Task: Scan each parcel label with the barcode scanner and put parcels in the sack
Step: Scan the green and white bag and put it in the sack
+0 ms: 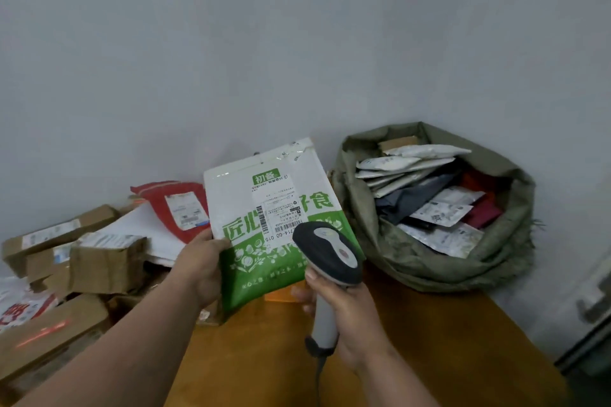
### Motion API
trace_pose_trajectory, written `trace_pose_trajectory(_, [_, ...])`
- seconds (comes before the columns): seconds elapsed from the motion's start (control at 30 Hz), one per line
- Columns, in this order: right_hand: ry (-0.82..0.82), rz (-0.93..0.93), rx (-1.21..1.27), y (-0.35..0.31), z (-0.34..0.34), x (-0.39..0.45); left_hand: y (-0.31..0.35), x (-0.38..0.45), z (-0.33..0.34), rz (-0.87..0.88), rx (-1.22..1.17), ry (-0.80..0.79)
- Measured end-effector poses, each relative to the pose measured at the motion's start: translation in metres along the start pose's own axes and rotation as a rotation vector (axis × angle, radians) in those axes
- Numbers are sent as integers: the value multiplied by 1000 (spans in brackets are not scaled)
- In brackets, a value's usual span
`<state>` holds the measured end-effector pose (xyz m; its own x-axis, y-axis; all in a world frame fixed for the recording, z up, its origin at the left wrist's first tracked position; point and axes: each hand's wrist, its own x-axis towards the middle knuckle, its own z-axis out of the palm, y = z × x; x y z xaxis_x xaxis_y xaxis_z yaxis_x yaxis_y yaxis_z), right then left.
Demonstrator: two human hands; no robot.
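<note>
Two bare forearms reach up from the bottom edge of the frame over an orange-brown table (pixel 429 340). At lower centre the right hand (pixel 350 314) is wrapped tight around the pale handle of a barcode scanner (pixel 330 258), whose dark head covers the lower right corner of the shipping label (pixel 281 215). Just left of it, the left hand (pixel 198 268) pinches the left edge of a white and green parcel (pixel 264 208), thumb on the printed front, holding it upright and tilted slightly in the middle of the frame. Along the lower left lies a heap of brown cardboard boxes (pixel 99 261), with a red streak of light across the nearest one. Behind the heap, a red mailer (pixel 178 205) with a white label leans beside the held parcel. At right of centre, farther back against the grey wall, an open green sack (pixel 429 261) sits on the table, already holding many white, grey and red parcels.
</note>
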<state>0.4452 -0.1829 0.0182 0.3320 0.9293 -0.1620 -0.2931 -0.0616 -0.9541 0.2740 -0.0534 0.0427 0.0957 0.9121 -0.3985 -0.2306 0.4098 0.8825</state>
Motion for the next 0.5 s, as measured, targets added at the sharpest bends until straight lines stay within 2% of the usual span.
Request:
trace_pose_trajectory(0.1, [126,-57,59,-12,-13,23,7,22,37,-9,58,-112])
trace_pose_trajectory(0.3, [332,-258,31,-47,-53,74,17,59,122,25,170,-448])
trace_pose_trajectory(0.5, [445,-414,19,-99,-106,156,34,105,230,131,341,-511])
